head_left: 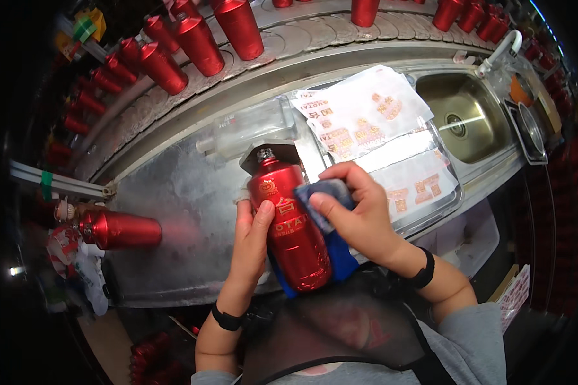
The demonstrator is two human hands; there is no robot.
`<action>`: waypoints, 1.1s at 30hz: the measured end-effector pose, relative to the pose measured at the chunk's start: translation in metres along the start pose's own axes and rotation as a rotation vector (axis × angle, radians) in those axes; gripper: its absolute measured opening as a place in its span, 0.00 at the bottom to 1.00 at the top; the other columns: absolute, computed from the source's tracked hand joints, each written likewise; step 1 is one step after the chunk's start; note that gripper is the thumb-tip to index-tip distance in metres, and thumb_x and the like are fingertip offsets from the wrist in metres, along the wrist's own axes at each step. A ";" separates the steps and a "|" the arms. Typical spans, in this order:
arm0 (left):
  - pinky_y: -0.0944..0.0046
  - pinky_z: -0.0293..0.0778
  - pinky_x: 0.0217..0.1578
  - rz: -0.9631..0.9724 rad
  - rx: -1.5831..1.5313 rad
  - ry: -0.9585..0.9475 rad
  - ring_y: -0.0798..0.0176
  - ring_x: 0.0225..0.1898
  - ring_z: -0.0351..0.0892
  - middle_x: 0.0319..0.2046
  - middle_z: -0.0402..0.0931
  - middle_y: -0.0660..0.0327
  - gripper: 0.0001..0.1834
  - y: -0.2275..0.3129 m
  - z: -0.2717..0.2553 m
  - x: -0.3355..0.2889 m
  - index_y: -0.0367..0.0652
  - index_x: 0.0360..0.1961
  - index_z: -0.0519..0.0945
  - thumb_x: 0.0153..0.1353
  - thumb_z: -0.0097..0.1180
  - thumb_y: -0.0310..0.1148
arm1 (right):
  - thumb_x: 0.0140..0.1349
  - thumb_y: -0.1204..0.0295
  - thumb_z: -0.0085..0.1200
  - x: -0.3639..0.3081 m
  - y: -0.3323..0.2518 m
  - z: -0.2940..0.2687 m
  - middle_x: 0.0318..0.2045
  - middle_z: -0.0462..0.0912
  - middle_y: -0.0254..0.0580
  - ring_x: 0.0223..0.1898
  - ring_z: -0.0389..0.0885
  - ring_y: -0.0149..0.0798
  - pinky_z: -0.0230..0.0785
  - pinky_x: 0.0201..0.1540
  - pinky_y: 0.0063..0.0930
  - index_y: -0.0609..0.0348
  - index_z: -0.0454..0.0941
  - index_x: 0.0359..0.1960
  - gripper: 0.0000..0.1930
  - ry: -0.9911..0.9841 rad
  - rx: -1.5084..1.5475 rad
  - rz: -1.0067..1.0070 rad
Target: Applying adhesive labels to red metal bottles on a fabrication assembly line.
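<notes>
A shiny red bottle [295, 247] with gold lettering lies tilted in front of me, its uncapped clear neck pointing away. My left hand [253, 231] is closed round its left side, thumb on top. In my right hand [366, 208] a folded blue-grey cloth [324, 196] is pinched, close to the bottle's right side; whether it touches the bottle I cannot tell. The bottle's neck end rests by a dark angular stand [289, 153]. A bright blue cloth [343, 260] lies under the bottle's lower part.
Printed sheets [366, 109] lie on a tray right of the stand, beside a metal sink [462, 115] with a white faucet [504, 48]. Another red bottle [131, 231] lies at the left. Several red bottles stand along a curved conveyor [289, 42] at the back. A clear plastic container [253, 125] sits behind the stand.
</notes>
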State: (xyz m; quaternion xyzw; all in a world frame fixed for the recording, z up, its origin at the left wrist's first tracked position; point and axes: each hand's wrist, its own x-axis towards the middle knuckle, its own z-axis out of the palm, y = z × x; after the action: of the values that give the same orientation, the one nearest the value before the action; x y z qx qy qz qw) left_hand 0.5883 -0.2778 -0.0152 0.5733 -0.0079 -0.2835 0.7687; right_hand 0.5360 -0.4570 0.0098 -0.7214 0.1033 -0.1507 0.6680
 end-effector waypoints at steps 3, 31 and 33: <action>0.59 0.57 0.64 0.284 0.169 0.120 0.56 0.67 0.57 0.65 0.59 0.46 0.36 -0.006 0.004 -0.008 0.33 0.69 0.51 0.67 0.50 0.38 | 0.55 0.73 0.62 0.003 0.018 -0.006 0.28 0.80 0.42 0.30 0.78 0.32 0.70 0.34 0.26 0.61 0.75 0.39 0.12 0.023 -0.134 0.002; 0.32 0.30 0.65 0.797 1.414 -0.104 0.37 0.72 0.40 0.71 0.45 0.42 0.23 0.020 -0.017 -0.013 0.54 0.52 0.81 0.66 0.46 0.53 | 0.61 0.64 0.62 -0.017 0.044 0.003 0.17 0.67 0.22 0.21 0.62 0.16 0.55 0.21 0.16 0.54 0.67 0.28 0.14 -0.232 0.332 0.373; 0.34 0.29 0.66 0.806 1.462 -0.104 0.38 0.73 0.38 0.72 0.44 0.44 0.25 0.023 -0.010 -0.008 0.53 0.55 0.79 0.67 0.42 0.54 | 0.60 0.63 0.62 -0.018 0.047 0.004 0.17 0.67 0.22 0.21 0.62 0.16 0.55 0.21 0.16 0.54 0.67 0.28 0.15 -0.244 0.295 0.360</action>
State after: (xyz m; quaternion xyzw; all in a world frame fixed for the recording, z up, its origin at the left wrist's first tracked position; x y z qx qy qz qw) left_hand 0.5948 -0.2616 0.0045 0.8670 -0.4297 0.0634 0.2443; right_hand 0.5225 -0.4513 -0.0384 -0.5990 0.1255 0.0455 0.7895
